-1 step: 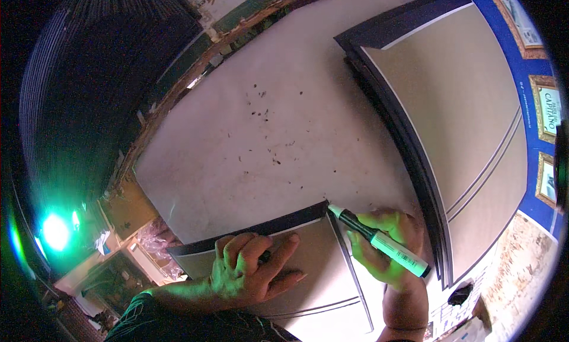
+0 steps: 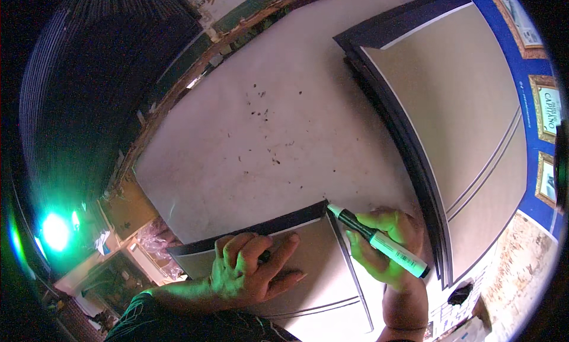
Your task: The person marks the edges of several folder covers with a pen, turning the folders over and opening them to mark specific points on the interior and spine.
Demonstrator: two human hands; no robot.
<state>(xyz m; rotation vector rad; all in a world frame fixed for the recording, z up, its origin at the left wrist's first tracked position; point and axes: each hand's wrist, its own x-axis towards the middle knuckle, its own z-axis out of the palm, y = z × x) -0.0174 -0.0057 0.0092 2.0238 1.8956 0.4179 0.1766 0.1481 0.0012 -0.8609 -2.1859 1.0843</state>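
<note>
My right hand (image 2: 388, 247) is closed around a marker pen (image 2: 400, 256) with a black and pale green barrel. Its pale tip is at the far right corner of a tan panel (image 2: 323, 253) with black edging along its far and right sides. Whether the tip touches the edging is hard to tell. My left hand (image 2: 249, 268) rests on that panel. Its curled fingers hold a small black piece (image 2: 264, 257) that looks like a cap, mostly hidden. The thumb and index finger are stretched apart over the panel.
Similar dark-edged tan panels (image 2: 456, 99) lie stacked at right. Small dark specks dot the pale tabletop (image 2: 207, 146). Dark ribbed material (image 2: 106, 87) hangs at left, above a bright green light (image 2: 56, 232). Framed pictures (image 2: 545, 108) line the blue strip at far right.
</note>
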